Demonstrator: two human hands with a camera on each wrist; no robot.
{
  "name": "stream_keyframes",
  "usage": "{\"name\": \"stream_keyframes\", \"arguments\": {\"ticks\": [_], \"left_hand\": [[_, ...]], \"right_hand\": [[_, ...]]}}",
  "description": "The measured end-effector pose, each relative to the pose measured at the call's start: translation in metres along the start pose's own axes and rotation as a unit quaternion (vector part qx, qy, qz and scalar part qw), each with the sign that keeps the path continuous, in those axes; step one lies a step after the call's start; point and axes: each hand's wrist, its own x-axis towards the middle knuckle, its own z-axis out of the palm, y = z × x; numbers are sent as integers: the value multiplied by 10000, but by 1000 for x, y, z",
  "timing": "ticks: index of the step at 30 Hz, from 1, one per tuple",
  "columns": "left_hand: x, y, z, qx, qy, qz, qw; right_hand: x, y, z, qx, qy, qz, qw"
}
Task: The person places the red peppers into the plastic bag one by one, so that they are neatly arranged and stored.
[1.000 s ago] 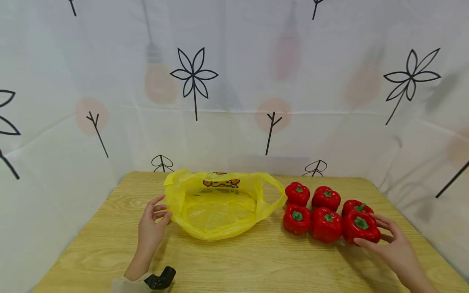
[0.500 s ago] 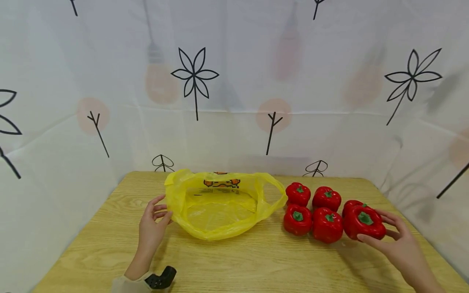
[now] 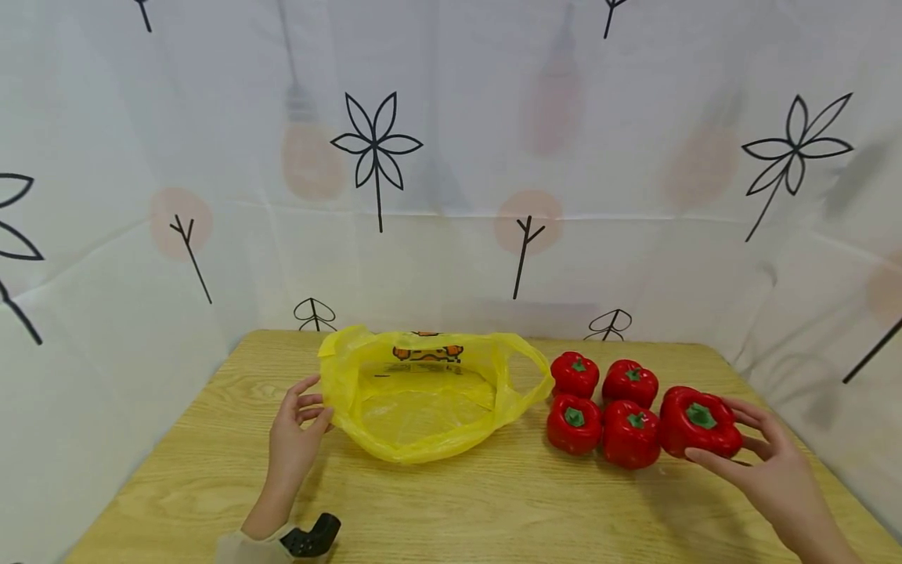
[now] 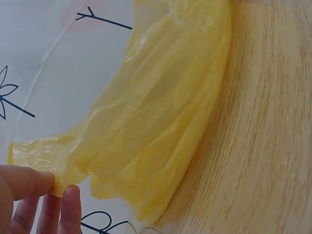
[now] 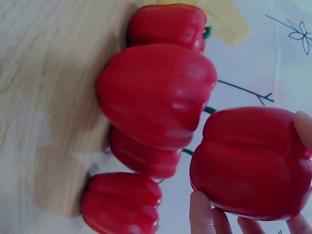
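A yellow plastic bag (image 3: 416,450) lies on the table with its mouth spread wide toward me. My left hand (image 3: 296,431) pinches the bag's left edge; in the left wrist view the thumb (image 4: 34,181) and fingers hold a strip of the yellow film. On the right, my right hand (image 3: 782,478) grips a red bell pepper (image 3: 687,435) between thumb and fingers, its green stem end facing me. The right wrist view shows the held bell pepper (image 5: 251,165) raised apart from other red bell peppers (image 5: 153,92). One pepper behind it is hidden in the head view.
Two bell peppers (image 3: 574,423) (image 3: 630,439) stand in front, with two more (image 3: 575,374) (image 3: 629,382) behind them, right of the bag's loop handle (image 3: 535,380). A white patterned cloth (image 3: 451,258) hangs behind the wooden table (image 3: 437,517).
My right hand has raised the bell pepper slightly, and it now covers the pepper behind it in the head view. The left hand and the bag have stayed in place.
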Motion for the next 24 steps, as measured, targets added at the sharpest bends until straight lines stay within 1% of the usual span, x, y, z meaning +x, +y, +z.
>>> {"name": "stream_keyframes", "arguments": {"ticks": [6, 13, 20, 24], "left_hand": [[0, 0, 0, -18, -26, -11, 10000], [0, -1, 0, -29, -24, 30, 10000], [0, -1, 1, -29, -25, 34, 10000], [0, -1, 1, 1, -30, 20, 10000]], "right_hand": [[-2, -7, 3, 94, -83, -175, 9998], [-3, -19, 9, 97, -145, -198, 9997], [-4, -28, 15, 274, -241, -432, 9984], [-3, -33, 20, 258, -306, -444, 9982]]}}
